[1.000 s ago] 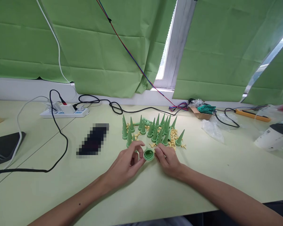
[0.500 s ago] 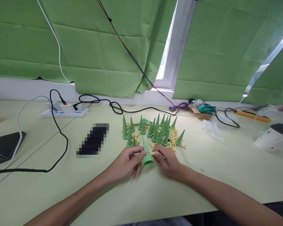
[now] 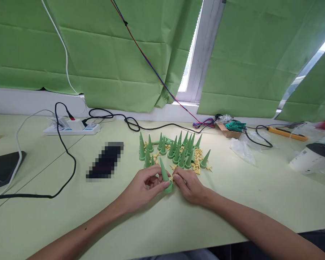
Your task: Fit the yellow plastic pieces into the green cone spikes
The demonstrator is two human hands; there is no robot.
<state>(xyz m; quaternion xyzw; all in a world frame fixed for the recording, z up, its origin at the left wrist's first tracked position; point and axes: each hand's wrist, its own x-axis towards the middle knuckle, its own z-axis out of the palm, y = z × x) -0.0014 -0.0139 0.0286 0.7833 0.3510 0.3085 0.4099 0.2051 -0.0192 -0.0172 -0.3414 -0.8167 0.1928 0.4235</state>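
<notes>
A green cone (image 3: 164,172) is held near its base by my left hand (image 3: 148,186), tip up and leaning slightly left. My right hand (image 3: 188,183) pinches a small yellow piece (image 3: 171,178) against the right side of this cone. Just beyond my hands, several green cones (image 3: 182,159) stand upright in a group. Small yellow pieces (image 3: 197,162) lie heaped and scattered among them, mostly toward the right.
A dark pixelated object (image 3: 105,160) lies left of the cones. Farther back are a white power strip (image 3: 73,128) and black cables. An open cardboard box (image 3: 229,131), plastic bags (image 3: 242,151) and a white container (image 3: 311,159) are at the right.
My left hand has turned the cone more upright, so its open base no longer faces me. The yellow piece in my right hand now meets the cone's side. The view has shifted slightly.
</notes>
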